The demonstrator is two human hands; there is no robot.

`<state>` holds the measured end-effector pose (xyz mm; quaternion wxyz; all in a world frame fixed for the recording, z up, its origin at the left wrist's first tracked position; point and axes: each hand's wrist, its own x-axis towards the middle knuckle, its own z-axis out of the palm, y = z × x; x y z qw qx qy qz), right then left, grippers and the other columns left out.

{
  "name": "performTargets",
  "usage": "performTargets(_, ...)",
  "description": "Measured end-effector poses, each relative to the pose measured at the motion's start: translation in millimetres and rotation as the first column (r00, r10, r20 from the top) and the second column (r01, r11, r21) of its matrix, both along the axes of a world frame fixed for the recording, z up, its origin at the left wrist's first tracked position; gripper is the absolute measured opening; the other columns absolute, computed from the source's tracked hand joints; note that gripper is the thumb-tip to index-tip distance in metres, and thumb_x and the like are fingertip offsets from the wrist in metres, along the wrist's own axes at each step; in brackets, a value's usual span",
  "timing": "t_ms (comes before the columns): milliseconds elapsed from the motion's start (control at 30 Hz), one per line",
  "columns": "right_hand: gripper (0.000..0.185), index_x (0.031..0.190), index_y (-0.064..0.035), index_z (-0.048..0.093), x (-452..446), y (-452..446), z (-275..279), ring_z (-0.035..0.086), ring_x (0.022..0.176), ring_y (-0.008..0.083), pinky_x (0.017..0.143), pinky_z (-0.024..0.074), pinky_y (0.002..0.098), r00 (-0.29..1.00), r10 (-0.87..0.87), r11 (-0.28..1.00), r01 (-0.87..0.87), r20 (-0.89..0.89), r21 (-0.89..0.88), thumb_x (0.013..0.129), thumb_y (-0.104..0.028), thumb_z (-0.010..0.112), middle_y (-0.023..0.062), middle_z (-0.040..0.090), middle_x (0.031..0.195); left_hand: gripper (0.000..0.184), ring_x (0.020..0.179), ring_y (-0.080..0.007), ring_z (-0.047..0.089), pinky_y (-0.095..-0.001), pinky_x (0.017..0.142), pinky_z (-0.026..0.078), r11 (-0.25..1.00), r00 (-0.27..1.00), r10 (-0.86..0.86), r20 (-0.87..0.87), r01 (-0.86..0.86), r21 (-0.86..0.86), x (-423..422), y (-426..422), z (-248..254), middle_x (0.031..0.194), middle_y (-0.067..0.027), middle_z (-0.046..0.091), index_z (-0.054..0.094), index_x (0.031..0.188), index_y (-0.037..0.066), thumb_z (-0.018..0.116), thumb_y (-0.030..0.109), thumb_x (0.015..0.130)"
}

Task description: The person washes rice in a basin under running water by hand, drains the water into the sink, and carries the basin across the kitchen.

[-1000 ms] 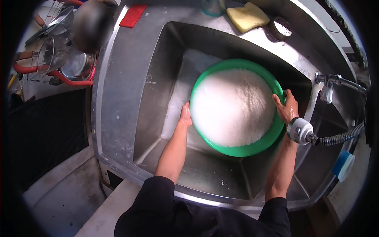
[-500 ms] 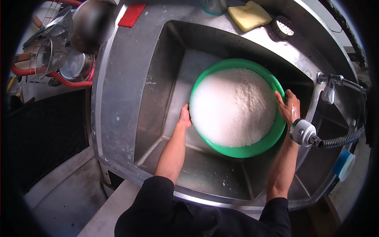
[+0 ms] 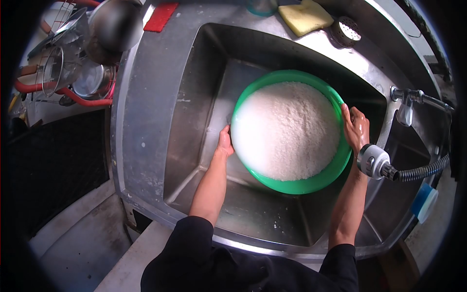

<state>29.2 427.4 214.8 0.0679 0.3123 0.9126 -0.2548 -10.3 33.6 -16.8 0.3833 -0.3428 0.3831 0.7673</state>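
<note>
A green basin [image 3: 311, 186] full of white rice [image 3: 304, 129] is in the metal sink [image 3: 194, 112]. Cloudy white water [image 3: 253, 131] gathers on its left side, while bare grains show in the middle and right, so the basin looks tilted leftward. My left hand [image 3: 224, 141] supports the left wall from outside, its fingers partly hidden behind the basin. On the opposite side my right hand [image 3: 357, 127] grips the rim, thumb on top and the other fingers outside. Whether the basin's base touches the sink floor is hidden.
A white spray tap head [image 3: 373, 161] on a flexible hose hangs over my right wrist. Along the back ledge are a yellow sponge [image 3: 305, 18], a perforated metal strainer [image 3: 347, 31] and a red scouring pad [image 3: 161, 17]. A rack [image 3: 63, 92] with pans and sieves stands left.
The basin has shifted slightly left and tilted a little more. More rice is exposed, and the water covers a smaller area at the left. Both hands keep their hold.
</note>
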Motion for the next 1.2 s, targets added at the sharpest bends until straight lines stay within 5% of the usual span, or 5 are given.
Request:
performTargets(67,0.059,0.075,0.0071,0.05,-1.3,-1.9,1.8,0.046,0.057,0.0333,0.061,0.0408,0.0419,1.0,-0.006,1.0,0.006,-0.006,-0.005,0.097,-0.048,0.049,0.0235,0.049,0.063,0.046,0.103,-0.0256,0.061,-0.0402,0.092,0.049,0.999,0.999,0.029,0.014,-0.029,0.029,-0.7,0.0,-1.2,0.112,-0.0109,0.064,0.061,0.114,0.004,0.035,0.038,0.097)
performTargets(567,0.062,0.077,0.0081,0.054,-4.6,-5.7,4.1,0.045,0.062,0.0427,0.065,0.0406,0.0469,0.998,-0.019,0.999,0.016,-0.055,-0.048,0.1,-0.048,0.04,0.028,0.05,0.066,0.043,0.096,-0.0249,0.063,-0.0396,0.087,0.051,0.999,0.999,0.02,-0.031,-0.019,0.029,3.2,3.0,-6.8,0.105,-0.0108,0.065,0.061,0.11,0.004,0.036,0.036,0.097)
performTargets(867,0.061,0.077,0.0087,0.053,-5.3,-6.8,5.6,0.043,0.062,0.0434,0.064,0.0396,0.0472,0.998,-0.026,0.998,0.022,-0.059,-0.064,0.1,-0.046,0.039,0.0282,0.048,0.066,0.054,0.109,-0.0291,0.06,-0.0416,0.096,0.048,0.995,1.0,0.018,-0.005,-0.017,0.101,5.0,6.8,0.8,0.121,-0.0159,0.061,0.055,0.127,0.001,0.03,0.04,0.098)
performTargets(1200,0.063,0.073,0.0085,0.051,-5.9,-9.0,7.6,0.041,0.059,0.0395,0.063,0.0384,0.0466,0.996,-0.017,0.998,0.012,-0.085,-0.054,0.1,-0.047,0.039,0.0268,0.045,0.063,0.05,0.107,-0.0296,0.06,-0.0433,0.095,0.048,0.998,0.999,0.035,0.031,-0.037,0.046,7.5,-3.3,-12.2,0.117,-0.0153,0.062,0.056,0.121,0.002,0.03,0.037,0.097)
